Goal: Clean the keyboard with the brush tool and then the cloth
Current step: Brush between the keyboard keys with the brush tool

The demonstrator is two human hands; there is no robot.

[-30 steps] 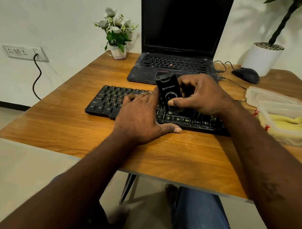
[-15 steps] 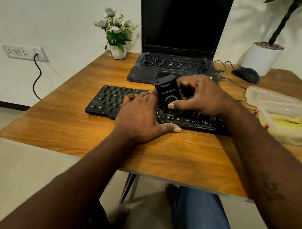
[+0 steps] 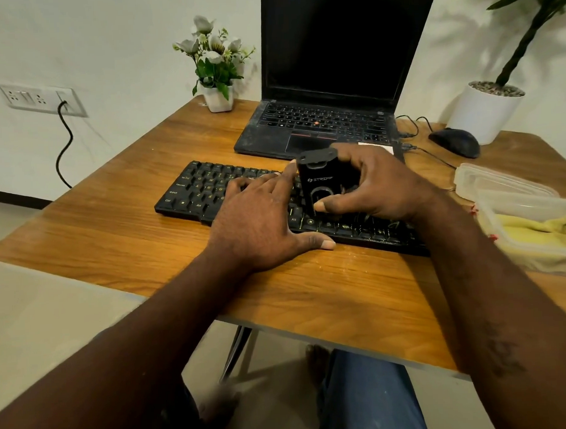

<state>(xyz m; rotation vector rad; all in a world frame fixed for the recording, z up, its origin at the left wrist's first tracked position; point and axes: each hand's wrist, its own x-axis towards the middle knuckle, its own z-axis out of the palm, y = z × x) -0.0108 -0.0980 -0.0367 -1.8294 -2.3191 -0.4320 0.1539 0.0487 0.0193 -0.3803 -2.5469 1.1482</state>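
A black keyboard [image 3: 197, 191] lies across the middle of the wooden table [image 3: 115, 239]. My right hand [image 3: 377, 185] grips a black brush tool [image 3: 319, 177] upright, its lower end down on the keys right of centre; the bristles are hidden. My left hand [image 3: 259, 221] rests flat on the keyboard's middle, fingers spread straight, thumb on the table at the front edge. A yellow cloth [image 3: 532, 228] lies in a clear plastic container [image 3: 530, 257] at the right.
An open black laptop [image 3: 331, 84] stands behind the keyboard. A small flower pot [image 3: 218, 99] sits back left, a black mouse [image 3: 455, 142] and large white planter [image 3: 483, 111] back right. A container lid [image 3: 495, 181] lies right of the keyboard. Crumbs speckle the table's front.
The brush tool in my right hand has shifted slightly away from me across the keys and back a little. My left hand has stayed in place.
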